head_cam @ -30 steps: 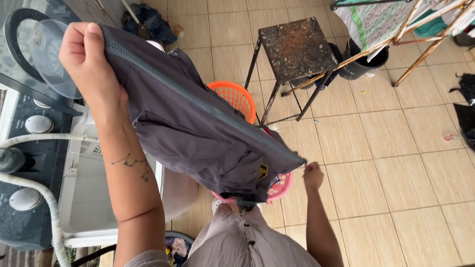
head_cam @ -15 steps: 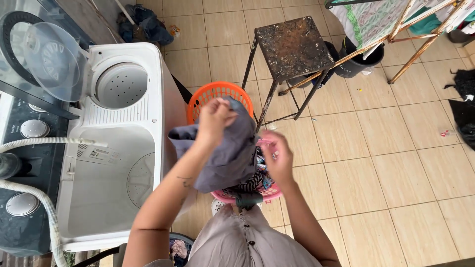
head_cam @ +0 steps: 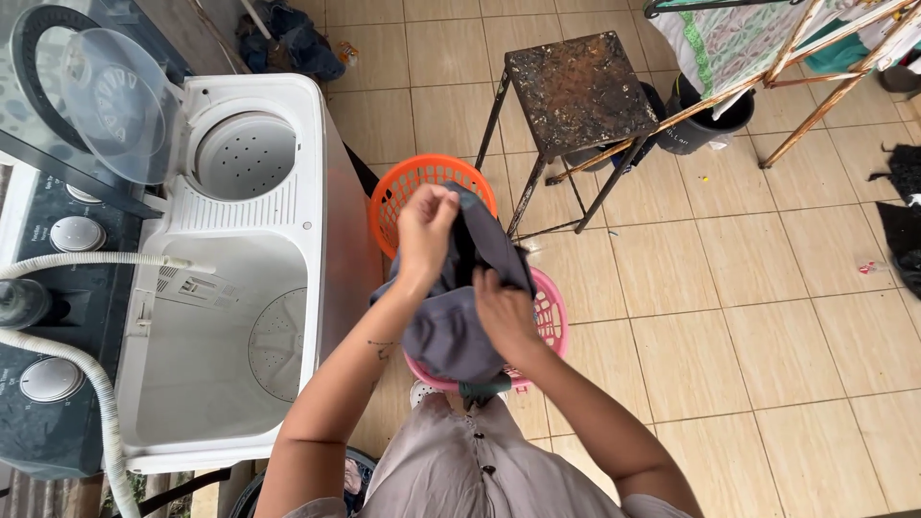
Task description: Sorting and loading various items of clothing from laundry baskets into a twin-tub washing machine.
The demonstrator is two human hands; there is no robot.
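Fingers of the left hand are pinching the upper edge of a dark grey fabric garment, while the right hand is gripping its middle, bunching it above a pink plastic laundry basket beside an orange plastic basket.

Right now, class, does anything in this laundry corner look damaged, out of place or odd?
Yes. The metal stool has a heavily rusted, flaking seat. Dark clothes lie loose on the floor tiles at the right edge instead of in a basket. Both hands, left and right, grip the grey garment above the pink basket.
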